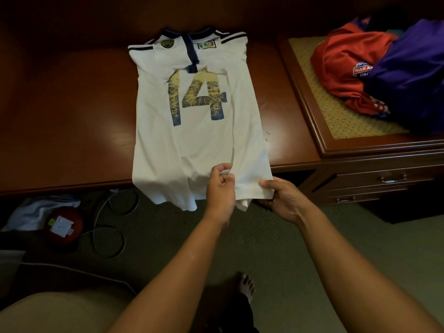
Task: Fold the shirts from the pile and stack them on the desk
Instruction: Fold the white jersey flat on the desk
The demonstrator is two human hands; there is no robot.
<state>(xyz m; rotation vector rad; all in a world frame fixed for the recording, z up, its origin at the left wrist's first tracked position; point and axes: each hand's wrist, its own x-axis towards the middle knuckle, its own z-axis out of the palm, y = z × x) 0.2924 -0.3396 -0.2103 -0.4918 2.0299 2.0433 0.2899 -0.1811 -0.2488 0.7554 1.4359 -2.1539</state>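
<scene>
A white shirt (199, 121) (number 14 showing) lies flat on the desk (72, 121), its hem hanging over the front edge — both hands pinch that hem, the left hand (219, 188) beside the right hand (283, 200). The pile (384, 75) — red and purple shirts — sits on the woven-topped cabinet (336, 116).

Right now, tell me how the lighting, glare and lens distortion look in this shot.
Head view: dim, warm light; soft glare patches on the polished brown wooden desk; the white number-14 jersey is brightest, nearly washed out; wide-angle lens bows the desk edge; floor under the desk sits in deep shadow.
</scene>
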